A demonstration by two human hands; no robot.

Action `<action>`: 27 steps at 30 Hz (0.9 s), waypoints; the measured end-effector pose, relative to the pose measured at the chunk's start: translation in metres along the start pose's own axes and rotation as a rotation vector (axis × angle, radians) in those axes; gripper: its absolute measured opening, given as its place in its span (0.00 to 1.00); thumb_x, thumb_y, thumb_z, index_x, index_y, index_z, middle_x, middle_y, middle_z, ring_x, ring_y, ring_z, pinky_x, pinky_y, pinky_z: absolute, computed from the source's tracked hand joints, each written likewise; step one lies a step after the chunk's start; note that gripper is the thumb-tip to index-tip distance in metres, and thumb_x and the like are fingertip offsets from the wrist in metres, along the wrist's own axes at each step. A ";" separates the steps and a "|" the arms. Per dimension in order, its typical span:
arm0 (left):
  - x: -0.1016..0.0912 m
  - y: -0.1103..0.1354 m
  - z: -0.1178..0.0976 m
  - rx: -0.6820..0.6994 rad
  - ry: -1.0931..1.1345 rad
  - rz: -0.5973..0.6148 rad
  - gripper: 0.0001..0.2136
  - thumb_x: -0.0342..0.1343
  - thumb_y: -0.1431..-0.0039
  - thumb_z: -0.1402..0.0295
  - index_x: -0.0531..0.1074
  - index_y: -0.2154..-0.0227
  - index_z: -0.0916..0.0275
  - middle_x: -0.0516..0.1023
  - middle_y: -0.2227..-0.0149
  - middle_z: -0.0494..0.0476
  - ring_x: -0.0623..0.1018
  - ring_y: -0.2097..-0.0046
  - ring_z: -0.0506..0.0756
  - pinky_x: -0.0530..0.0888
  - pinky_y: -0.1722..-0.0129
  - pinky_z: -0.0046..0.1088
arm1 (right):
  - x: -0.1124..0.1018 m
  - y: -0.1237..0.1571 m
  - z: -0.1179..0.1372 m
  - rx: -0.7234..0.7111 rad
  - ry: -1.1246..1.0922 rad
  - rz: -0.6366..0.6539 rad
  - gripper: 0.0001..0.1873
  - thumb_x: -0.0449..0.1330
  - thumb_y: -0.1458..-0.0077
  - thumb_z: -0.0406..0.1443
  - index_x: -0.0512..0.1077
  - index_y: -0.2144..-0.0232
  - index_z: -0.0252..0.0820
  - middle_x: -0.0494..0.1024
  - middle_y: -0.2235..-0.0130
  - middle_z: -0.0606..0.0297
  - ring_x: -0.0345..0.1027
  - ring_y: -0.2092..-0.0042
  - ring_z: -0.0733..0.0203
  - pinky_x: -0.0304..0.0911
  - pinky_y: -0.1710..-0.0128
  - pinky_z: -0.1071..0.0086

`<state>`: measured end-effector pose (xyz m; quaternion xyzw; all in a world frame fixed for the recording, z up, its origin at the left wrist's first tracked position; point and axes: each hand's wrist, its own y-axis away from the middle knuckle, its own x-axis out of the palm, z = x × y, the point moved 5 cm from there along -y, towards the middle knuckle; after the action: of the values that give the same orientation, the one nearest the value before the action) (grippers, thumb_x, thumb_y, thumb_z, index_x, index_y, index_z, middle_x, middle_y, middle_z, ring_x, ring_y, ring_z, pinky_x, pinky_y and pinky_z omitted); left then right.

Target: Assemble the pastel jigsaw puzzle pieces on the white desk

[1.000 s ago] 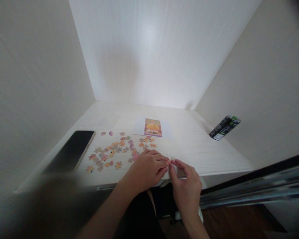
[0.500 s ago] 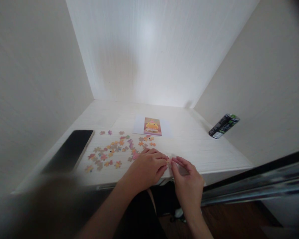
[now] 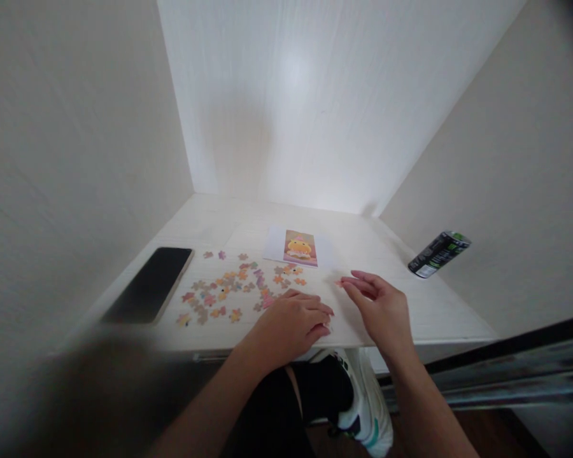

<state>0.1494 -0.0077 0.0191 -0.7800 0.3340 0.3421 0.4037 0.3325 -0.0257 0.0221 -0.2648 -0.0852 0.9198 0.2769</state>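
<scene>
My right hand (image 3: 379, 308) is raised slightly over the right part of the white tabletop, thumb and fingers pinched on a small pinkish jigsaw piece (image 3: 339, 282). Near the front edge, my left hand (image 3: 291, 324) rests palm down with curled fingers, closed on a pale jigsaw piece (image 3: 328, 327) that is mostly hidden. Left of that hand, several loose jigsaw pieces (image 3: 223, 294) in orange, pink, purple and grey lie scattered. Behind them is a picture card (image 3: 300, 247) showing a yellow character in a pink hat, lying on a white sheet (image 3: 274, 244).
A dark phone (image 3: 150, 285) lies at the left of the white tabletop (image 3: 248, 213). On the right stands a black drink can (image 3: 439, 254), near the side wall. Walls enclose the left, back and right. Below the front edge a white shoe (image 3: 370, 407) shows.
My right hand has moved away from my left, rightward and farther back, carrying the pinkish jigsaw piece. My left hand stays near the front edge. The view has shifted slightly.
</scene>
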 end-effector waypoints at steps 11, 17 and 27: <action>0.002 0.004 0.001 0.005 -0.061 -0.031 0.10 0.52 0.34 0.67 0.76 0.57 0.63 0.81 0.54 0.56 0.78 0.50 0.55 0.68 0.43 0.34 | 0.155 -0.062 0.071 -0.385 0.162 0.505 0.11 0.64 0.49 0.34 0.77 0.61 0.43 0.83 0.66 0.62 0.78 0.63 0.57 0.71 0.57 0.60; 0.003 0.004 0.002 -0.007 -0.045 -0.038 0.10 0.54 0.37 0.66 0.77 0.58 0.64 0.82 0.58 0.58 0.80 0.55 0.56 0.71 0.46 0.35 | 0.196 -0.068 0.088 -0.574 0.269 0.561 0.09 0.62 0.46 0.34 0.77 0.62 0.40 0.83 0.63 0.61 0.77 0.63 0.61 0.69 0.58 0.66; 0.008 0.006 0.002 0.052 -0.136 -0.090 0.11 0.53 0.35 0.65 0.77 0.58 0.63 0.82 0.59 0.60 0.79 0.55 0.58 0.71 0.49 0.37 | 0.173 -0.079 0.078 -0.771 0.354 0.634 0.10 0.58 0.43 0.37 0.79 0.61 0.48 0.82 0.59 0.65 0.74 0.64 0.60 0.67 0.58 0.64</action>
<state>0.1479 -0.0110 0.0096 -0.7583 0.2791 0.3671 0.4608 0.2051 0.1352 0.0353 -0.5116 -0.2848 0.8015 -0.1219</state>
